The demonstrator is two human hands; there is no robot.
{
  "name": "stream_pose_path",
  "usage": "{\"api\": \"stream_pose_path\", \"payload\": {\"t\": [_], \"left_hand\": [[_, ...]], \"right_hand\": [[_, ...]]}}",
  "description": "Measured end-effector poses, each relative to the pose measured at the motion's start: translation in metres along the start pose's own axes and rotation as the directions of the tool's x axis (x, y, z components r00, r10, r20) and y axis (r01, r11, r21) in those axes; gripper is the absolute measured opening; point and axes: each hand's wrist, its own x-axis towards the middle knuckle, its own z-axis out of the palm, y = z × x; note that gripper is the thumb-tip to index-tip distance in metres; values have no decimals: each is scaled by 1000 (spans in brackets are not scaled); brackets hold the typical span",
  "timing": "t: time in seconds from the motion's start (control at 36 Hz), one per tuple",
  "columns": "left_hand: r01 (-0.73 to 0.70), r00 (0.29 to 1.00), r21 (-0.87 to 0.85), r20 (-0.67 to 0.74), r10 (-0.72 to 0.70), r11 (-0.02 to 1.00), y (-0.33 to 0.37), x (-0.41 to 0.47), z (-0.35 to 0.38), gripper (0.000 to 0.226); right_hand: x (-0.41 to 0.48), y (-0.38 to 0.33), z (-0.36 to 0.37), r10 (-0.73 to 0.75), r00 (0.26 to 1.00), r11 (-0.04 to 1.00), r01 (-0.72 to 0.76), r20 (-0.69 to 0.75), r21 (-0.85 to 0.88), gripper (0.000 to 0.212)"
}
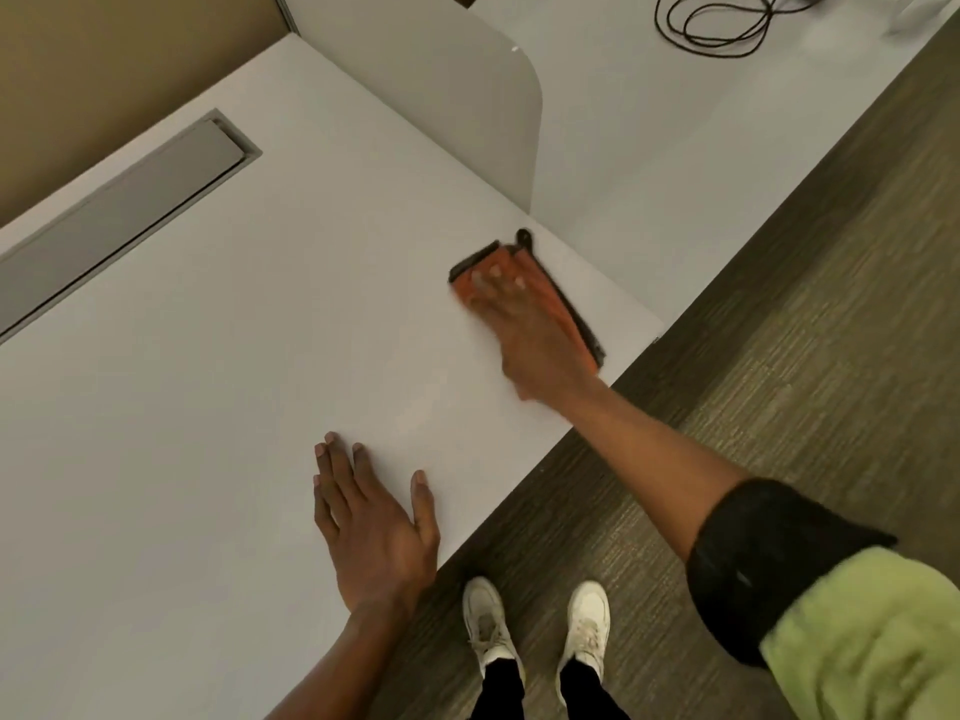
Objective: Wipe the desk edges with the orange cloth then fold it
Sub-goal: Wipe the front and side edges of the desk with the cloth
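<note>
The orange cloth (558, 298), folded and edged in black, lies flat on the white desk (234, 356) near its right front corner. My right hand (524, 330) presses down on the cloth with fingers spread over it; the hand is blurred. My left hand (371, 517) rests flat on the desk near the front edge, fingers apart, holding nothing. The cloth sits a short way in from the desk's front edge.
A grey cable-tray lid (130, 215) is set into the desk at the back left. A white divider panel (467, 111) stands at the desk's right end, with a neighbouring desk and a coiled black cable (717, 23) beyond. Dark carpet (779, 330) and my white shoes lie below.
</note>
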Motion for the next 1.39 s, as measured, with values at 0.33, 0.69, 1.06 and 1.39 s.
{"api": "stream_pose_path", "payload": {"t": [0.33, 0.69, 1.06, 1.39], "left_hand": [[0, 1000, 15, -6, 0, 1000, -4, 3, 4, 84], [12, 1000, 11, -10, -12, 1000, -5, 0, 6, 83], [22, 1000, -30, -1, -22, 999, -1, 1, -1, 81], [9, 1000, -47, 1, -9, 999, -4, -1, 2, 75]], "right_hand": [[-4, -25, 5, 421, 902, 907, -418, -98, 52, 89], [47, 13, -6, 307, 950, 945, -312, -64, -95, 82], [-28, -99, 25, 205, 972, 970, -186, -112, 157, 84], [-87, -88, 26, -72, 996, 988, 78, -50, 134, 92]]}}
